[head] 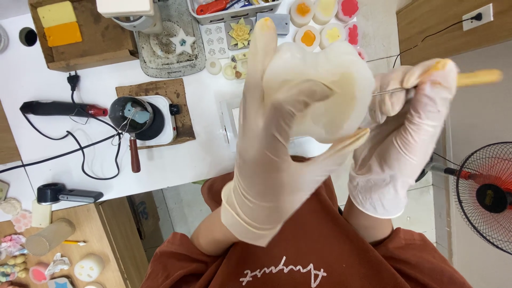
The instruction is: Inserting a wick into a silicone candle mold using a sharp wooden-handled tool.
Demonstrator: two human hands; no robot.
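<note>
The left hand (277,160), gloved, pinches a pale, translucent mould (320,90) between thumb and fingers, lifted close to the face above the lap. The right hand (400,144) closes around a thin needle tool (426,85) touching the mould's edge. Short, steady strokes suit this. Beyond, a small pot (130,114) sits on a hotplate (160,120) on the white table (42,138).

My gloved left hand (277,160) and the pale wax lump (320,90) between its fingers block the tabletop (202,154) behind; the fan (488,194) right of them is cropped.
</note>
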